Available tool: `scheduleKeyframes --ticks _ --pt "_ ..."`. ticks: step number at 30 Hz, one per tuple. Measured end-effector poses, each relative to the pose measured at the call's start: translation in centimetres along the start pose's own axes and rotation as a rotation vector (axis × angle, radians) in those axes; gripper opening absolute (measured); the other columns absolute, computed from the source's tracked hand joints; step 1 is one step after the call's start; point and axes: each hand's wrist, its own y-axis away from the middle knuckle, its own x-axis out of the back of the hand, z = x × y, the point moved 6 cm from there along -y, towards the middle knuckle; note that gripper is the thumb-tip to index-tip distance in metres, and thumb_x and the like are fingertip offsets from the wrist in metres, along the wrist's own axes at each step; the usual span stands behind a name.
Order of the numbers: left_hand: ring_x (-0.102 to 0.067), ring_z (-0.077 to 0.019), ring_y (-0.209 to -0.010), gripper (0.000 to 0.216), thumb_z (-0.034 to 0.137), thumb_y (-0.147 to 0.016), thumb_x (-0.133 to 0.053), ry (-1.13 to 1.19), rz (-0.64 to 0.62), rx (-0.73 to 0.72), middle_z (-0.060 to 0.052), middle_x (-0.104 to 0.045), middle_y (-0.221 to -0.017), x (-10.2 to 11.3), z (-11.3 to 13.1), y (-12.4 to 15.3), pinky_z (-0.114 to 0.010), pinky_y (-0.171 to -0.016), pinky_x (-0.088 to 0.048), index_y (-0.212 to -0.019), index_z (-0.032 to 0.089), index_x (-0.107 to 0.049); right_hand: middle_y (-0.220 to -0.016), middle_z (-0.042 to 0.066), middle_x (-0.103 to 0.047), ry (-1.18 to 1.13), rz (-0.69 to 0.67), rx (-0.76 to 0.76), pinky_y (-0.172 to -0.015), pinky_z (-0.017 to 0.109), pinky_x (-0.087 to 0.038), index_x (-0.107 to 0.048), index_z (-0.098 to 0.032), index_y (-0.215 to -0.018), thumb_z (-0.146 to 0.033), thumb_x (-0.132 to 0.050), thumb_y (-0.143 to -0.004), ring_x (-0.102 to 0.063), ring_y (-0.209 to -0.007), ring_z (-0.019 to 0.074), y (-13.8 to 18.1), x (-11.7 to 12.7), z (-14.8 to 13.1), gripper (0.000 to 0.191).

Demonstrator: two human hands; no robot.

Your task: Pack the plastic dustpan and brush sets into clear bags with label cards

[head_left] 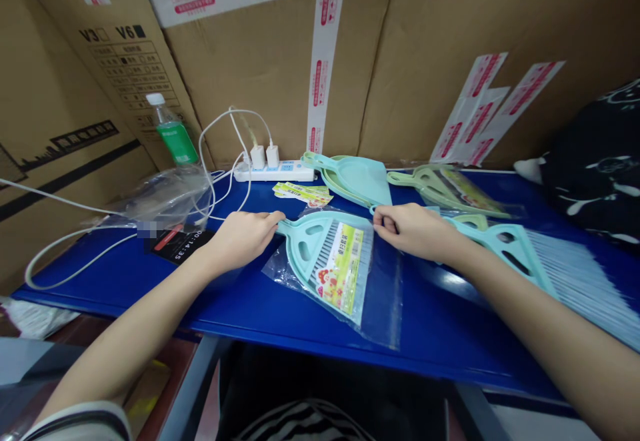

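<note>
A mint-green hand brush (320, 254) with a colourful label card lies in a clear plastic bag (380, 294) on the blue table (250, 307). My left hand (243, 235) is closed on the brush's handle end at the bag's mouth. My right hand (415, 227) pinches the bag's upper right corner, fingers closed. Both hands rest on the table top.
Stacked mint dustpans (357, 177) and a bagged set (450, 189) lie behind. More brushes (550, 261) lie right. A power strip (275, 170) with chargers and cables, a green-labelled bottle (173, 133), loose bags (165, 194), label cards (303, 193) and cardboard boxes (440, 61) surround the table.
</note>
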Motion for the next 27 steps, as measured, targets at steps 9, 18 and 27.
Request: scheduleKeyframes --ticks 9,18,27 --pt "-0.07 -0.0209 -0.075 0.033 0.022 -0.094 -0.033 0.0 0.006 -0.009 -0.005 -0.074 -0.097 -0.05 0.08 0.03 -0.028 -0.056 -0.044 -0.115 0.018 -0.058 -0.057 -0.003 -0.057 -0.014 -0.02 -0.01 -0.05 0.025 -0.028 -0.039 -0.023 -0.061 -0.016 -0.044 -0.075 -0.051 -0.054 0.0141 0.05 0.15 -0.18 0.017" --pt "-0.069 -0.0192 -0.074 0.034 0.022 -0.093 -0.032 0.009 0.032 -0.024 -0.006 -0.074 -0.095 -0.11 0.05 0.03 -0.026 -0.055 -0.044 -0.114 0.018 -0.059 -0.059 -0.002 -0.06 0.001 -0.025 -0.012 -0.049 0.025 -0.028 -0.041 -0.023 -0.063 -0.015 -0.042 -0.077 -0.052 -0.055 0.0146 0.12 0.3 -0.25 0.016" --pt "-0.07 -0.0218 -0.079 0.032 0.022 -0.095 -0.035 0.006 -0.02 0.01 -0.005 -0.073 -0.099 -0.14 -0.08 -0.07 -0.028 -0.059 -0.046 -0.118 0.019 -0.057 -0.058 -0.002 -0.059 -0.039 -0.017 0.003 -0.049 0.025 -0.029 -0.047 -0.023 -0.064 -0.025 -0.042 -0.084 -0.053 -0.055 0.0145 0.03 0.13 -0.17 0.021"
